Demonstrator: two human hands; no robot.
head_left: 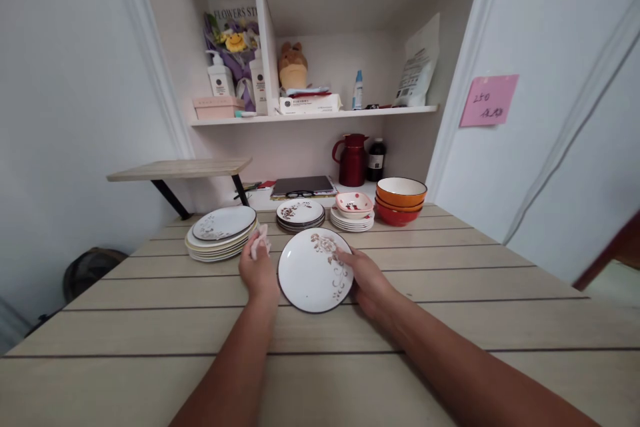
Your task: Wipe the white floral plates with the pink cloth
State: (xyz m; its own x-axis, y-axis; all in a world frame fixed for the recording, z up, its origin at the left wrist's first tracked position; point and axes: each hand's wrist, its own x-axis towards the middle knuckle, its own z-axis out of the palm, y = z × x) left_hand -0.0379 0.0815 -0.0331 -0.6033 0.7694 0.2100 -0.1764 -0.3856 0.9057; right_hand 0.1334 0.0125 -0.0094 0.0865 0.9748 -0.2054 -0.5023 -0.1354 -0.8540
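Note:
My right hand [369, 280] grips the right rim of a round white plate [305, 273] with a brown floral pattern and a dark edge, thumb on top. The plate is tilted toward me above the table. In my left hand [257, 270], just left of the plate, is a crumpled pale pink cloth or tissue [261, 242], pinched in the fingers. Behind the left hand stands a stack of larger white plates [223, 223]. Straight behind the held plate sits a stack of smaller patterned plates [300, 212].
Small white dishes [353, 217] and a stack of orange and red bowls [401, 200] stand at the back right. Behind them are a red thermos jug [351, 160] and a dark bottle [377, 160]. A raised wooden shelf [180, 169] overhangs the table's back left.

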